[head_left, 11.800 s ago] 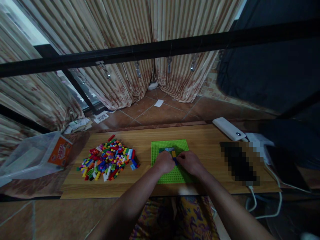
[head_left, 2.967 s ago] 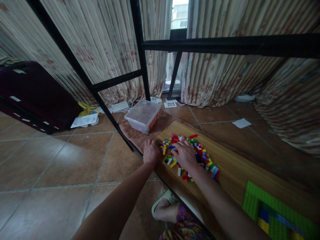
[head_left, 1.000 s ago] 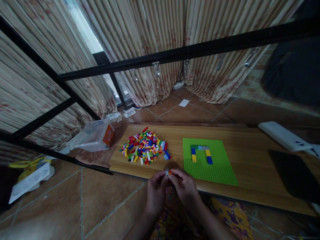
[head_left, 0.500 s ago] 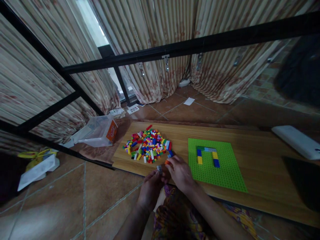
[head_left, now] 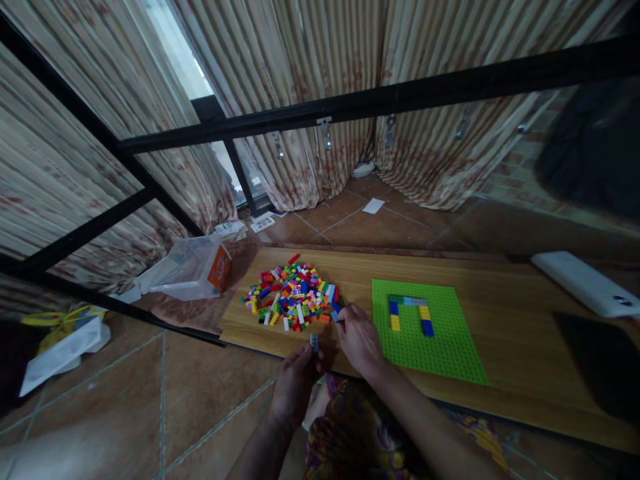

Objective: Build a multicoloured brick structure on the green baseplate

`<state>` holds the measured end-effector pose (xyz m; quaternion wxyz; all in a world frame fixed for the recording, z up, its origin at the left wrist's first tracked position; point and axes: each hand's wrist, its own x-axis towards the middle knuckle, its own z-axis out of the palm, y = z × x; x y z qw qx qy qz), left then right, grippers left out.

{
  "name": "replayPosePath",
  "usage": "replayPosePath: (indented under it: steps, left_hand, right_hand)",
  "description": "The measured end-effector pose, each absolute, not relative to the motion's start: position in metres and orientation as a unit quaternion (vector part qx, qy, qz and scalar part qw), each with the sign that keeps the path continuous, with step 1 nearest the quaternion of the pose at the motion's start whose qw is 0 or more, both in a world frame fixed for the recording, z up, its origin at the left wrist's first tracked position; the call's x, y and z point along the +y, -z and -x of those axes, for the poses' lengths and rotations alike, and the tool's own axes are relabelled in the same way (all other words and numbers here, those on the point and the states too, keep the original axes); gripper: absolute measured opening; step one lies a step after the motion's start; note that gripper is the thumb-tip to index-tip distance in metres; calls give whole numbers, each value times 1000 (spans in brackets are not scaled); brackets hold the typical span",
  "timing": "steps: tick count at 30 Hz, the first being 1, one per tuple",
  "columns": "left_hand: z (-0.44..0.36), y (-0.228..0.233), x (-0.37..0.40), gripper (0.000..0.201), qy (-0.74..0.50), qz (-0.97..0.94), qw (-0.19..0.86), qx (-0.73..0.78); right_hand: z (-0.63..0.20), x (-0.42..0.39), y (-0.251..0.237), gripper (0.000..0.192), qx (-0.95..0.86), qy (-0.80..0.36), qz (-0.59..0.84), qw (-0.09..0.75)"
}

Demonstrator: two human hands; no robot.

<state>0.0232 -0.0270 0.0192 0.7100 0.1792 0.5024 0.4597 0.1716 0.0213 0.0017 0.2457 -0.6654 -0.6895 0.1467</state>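
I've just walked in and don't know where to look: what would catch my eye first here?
Most likely the heap of bright toy bricks at the left end of the wooden board, with the right hand reaching to its near edge. Next is the green baseplate beside it, carrying a small arch of blue, yellow and pale bricks. The left hand holds a small grey brick at the board's front edge.
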Motion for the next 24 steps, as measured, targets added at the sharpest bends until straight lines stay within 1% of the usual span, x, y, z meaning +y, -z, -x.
replayPosePath:
  steps: [4,7,10,13,15,18,21,24]
  left_hand:
    - [-25,-20,-29,34,-446,-202,696,525]
    - [-27,-22,-30,32,-435,-222,682,544]
    - [-32,-24,-29,32,-412,-258,685,543]
    - [-40,-25,-26,35,-364,-329,699,521]
    - [-48,-25,-24,37,-324,-389,699,506]
    - [-63,-23,-22,37,-280,-463,688,484]
    - [-82,-21,-23,39,-267,-515,668,465]
    - [-102,-21,-25,41,-260,-546,656,452]
  right_hand:
    - [-157,33,-2,19,-689,-180,651,262]
    - [-154,32,-9,19,-679,-196,643,296]
    - [-165,15,-19,21,-675,-226,613,343]
    - [-185,-10,-27,31,-697,-263,544,386]
    - [-199,-27,-30,34,-710,-281,519,385]
    - [-220,-49,-30,28,-698,-304,534,368]
    - [-238,-67,-29,24,-672,-326,559,361]
    - [-257,-81,-26,25,-660,-323,575,360]
